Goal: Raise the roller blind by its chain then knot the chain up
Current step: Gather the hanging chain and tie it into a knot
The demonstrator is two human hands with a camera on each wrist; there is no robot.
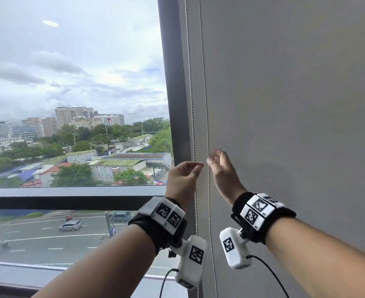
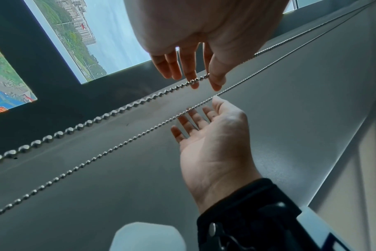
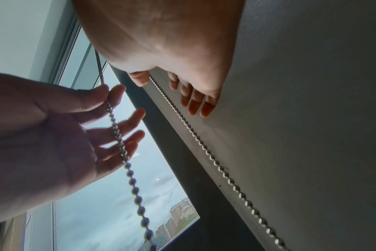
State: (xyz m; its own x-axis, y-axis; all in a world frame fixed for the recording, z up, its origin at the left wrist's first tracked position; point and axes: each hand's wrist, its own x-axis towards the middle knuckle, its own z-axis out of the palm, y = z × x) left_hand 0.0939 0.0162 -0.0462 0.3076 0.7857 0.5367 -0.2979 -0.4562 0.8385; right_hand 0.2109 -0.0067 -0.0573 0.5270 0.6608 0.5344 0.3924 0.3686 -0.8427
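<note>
The grey roller blind (image 1: 284, 104) hangs down over the right of the window. Its bead chain falls in two strands along the blind's left edge. My left hand (image 1: 198, 165) pinches the left strand (image 1: 191, 93) between thumb and forefinger, its other fingers spread; the right wrist view shows this pinch (image 3: 110, 91). My right hand (image 1: 209, 159) is level with it at the right strand (image 1: 205, 93). In the left wrist view the right hand's thumb tip (image 2: 215, 99) touches that strand (image 2: 118, 146), and its straight fingers lie behind the strand without closing on it.
A dark window post (image 1: 173, 93) stands just left of the chain, with glass and a city view beyond. A horizontal rail (image 1: 69, 196) crosses the window below hand height. A pale sill (image 1: 48, 278) runs along the bottom. Both strands carry on down past my wrists.
</note>
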